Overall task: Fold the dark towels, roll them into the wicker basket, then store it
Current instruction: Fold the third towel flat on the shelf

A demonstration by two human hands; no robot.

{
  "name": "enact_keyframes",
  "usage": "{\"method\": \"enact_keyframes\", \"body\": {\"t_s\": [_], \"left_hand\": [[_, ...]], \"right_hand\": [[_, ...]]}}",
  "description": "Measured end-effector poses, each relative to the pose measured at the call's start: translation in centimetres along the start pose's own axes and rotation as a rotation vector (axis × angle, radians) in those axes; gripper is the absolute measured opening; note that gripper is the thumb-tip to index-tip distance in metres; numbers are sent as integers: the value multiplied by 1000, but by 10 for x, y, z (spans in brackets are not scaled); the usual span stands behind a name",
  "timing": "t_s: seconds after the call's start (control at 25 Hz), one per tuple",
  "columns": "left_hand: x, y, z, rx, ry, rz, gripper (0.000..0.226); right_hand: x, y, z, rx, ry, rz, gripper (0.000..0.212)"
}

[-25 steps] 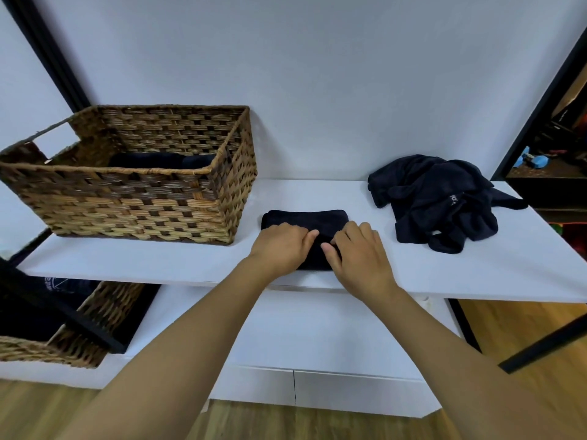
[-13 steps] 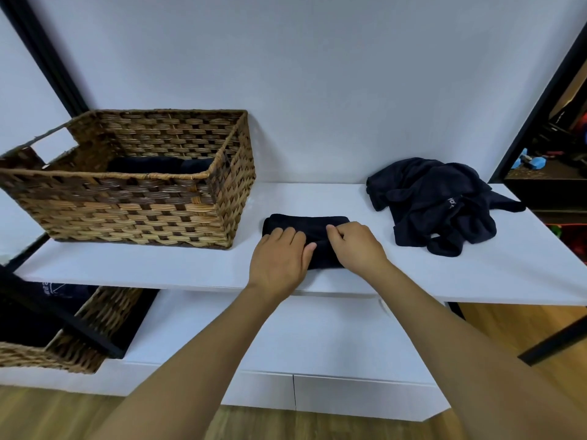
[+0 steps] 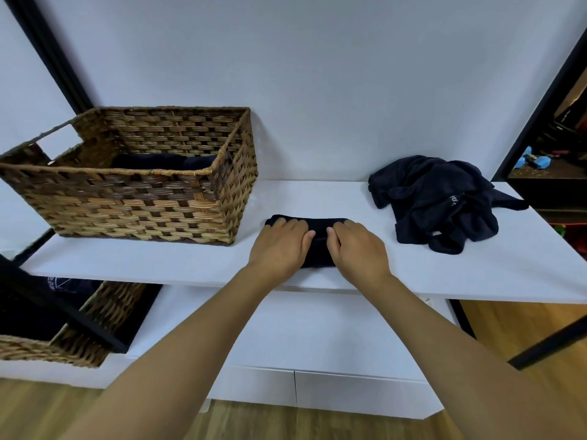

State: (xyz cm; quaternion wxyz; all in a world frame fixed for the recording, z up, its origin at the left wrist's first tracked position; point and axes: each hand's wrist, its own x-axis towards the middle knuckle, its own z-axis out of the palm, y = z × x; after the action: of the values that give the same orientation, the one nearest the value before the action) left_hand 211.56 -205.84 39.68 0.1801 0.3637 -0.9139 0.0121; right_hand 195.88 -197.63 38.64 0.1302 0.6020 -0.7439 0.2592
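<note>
Curling tighter, both hands (image 3: 279, 246) apparently roll folded towel (image 3: 319, 231) farther.

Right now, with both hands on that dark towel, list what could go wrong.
1. The folded towel lies near the shelf's front edge; rolling it toward the body might drag it off.
2. The left hand and right hand cover only the near part, so the roll may come out loose or lopsided.
3. The crumpled towel pile is unfolded and overhangs the shelf's right end; a nudge could drop it.

A plain pale wall (image 3: 317, 74) rose behind the white table (image 3: 317, 198); wooden floor (image 3: 508, 328) lay below it, black posts (image 3: 47, 49) flanking.
</note>
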Motion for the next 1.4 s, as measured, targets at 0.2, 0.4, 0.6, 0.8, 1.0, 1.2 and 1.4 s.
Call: {"method": "enact_keyframes", "body": {"t_s": [0.2,0.4,0.6,0.8,1.0,1.2,1.4], "left_hand": [[-30,6,19,201,175,61,51],[-3,9,-9,125,-52,24,58],[32,3,-23,-25,-435,-102,60],[28,3,-17,-94,-322,-36,45],[-20,-1,13,126,139,125,40],[-7,10,-4,162,63,45,51],[29,4,-21,-3,-366,-95,56]], "right_hand": [[26,3,-12,204,-412,276,47],[-2,5,-10,259,-310,181,39],[-34,6,1,-42,-98,-11,49],[-24,4,-7,38,-167,104,50],[2,8,-14,198,-378,259,47],[-12,9,-11,237,-236,231,36],[-30,9,3,-38,45,-16,40]]}}
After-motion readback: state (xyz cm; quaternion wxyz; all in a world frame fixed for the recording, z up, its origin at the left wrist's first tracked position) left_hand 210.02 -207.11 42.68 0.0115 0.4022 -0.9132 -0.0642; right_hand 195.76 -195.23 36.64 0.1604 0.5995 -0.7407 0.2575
